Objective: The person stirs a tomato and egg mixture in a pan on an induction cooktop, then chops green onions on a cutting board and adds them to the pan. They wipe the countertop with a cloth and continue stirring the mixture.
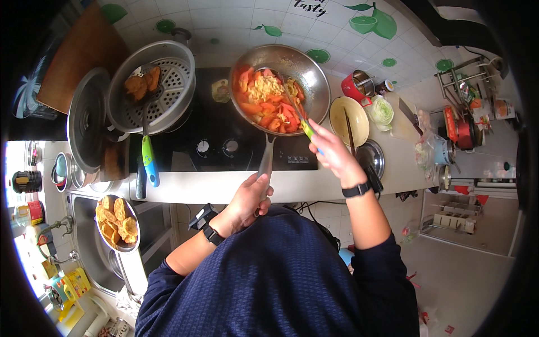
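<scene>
My left hand [249, 199] is closed around the grey handle [266, 156] of a steel wok [315, 90] on the right side of the stove. In my right hand [334, 151] is a spatula with a green and blue handle [308, 129]. Its metal shaft slants down into the wok, and its blade is partly hidden by food. Red tomato pieces [263, 110] fill the wok's left and lower part. Pale yellow scrambled egg [266, 89] lies heaped among them.
A steamer pot [180, 90] on the left holds browned slices and a second spatula [150, 162]. A lid [88, 122] leans beside it. Fried slices fill a dish [137, 240] over the sink. Right of the wok are a cream bowl [338, 122], cabbage [380, 113] and a knife [409, 114].
</scene>
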Demonstrator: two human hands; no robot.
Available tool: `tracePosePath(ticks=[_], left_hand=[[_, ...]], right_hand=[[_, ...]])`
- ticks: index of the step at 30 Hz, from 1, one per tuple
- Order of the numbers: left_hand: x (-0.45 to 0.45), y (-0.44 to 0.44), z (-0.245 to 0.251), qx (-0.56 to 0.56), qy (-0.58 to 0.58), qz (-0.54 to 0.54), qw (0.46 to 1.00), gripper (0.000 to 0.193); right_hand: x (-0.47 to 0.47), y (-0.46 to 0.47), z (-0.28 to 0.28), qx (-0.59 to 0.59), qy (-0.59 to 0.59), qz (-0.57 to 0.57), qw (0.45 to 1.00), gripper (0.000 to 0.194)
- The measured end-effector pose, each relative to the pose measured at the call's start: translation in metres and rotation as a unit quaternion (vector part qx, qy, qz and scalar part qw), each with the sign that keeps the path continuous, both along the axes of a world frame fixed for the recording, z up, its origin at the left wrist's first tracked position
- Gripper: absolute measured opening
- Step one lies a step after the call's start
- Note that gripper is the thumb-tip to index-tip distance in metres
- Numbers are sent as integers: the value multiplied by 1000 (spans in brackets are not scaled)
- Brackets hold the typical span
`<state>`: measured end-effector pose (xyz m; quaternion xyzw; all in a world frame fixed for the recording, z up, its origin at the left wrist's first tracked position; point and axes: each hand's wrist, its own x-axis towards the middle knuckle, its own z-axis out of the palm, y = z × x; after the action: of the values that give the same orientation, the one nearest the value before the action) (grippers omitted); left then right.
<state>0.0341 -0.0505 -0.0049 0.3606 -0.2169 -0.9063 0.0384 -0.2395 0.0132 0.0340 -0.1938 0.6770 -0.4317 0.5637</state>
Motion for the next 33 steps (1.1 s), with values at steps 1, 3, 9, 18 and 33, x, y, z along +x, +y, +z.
tracePosePath(ticks=[1, 3, 9, 18, 33], left_hand=[[0, 0, 0, 0, -1, 0, 1000, 31], [-1, 0, -1, -2, -1, -1, 1000, 31], [-1, -1, 0, -29, -33, -31, 999, 31], [-3, -1, 1, -34, -38, -23, 998, 31], [0, -2, 2, -18, -30, -2, 999, 32]], right_hand=[[7, 13, -2, -19, 59, 14, 998, 59], [25, 35, -10, -47, 194, 52, 978, 62], [56, 95, 30, -72, 508, 107, 851, 64], [62, 110, 90, 50, 541, 157, 825, 59], [-2, -12, -56, -15, 530, -22, 848, 60]])
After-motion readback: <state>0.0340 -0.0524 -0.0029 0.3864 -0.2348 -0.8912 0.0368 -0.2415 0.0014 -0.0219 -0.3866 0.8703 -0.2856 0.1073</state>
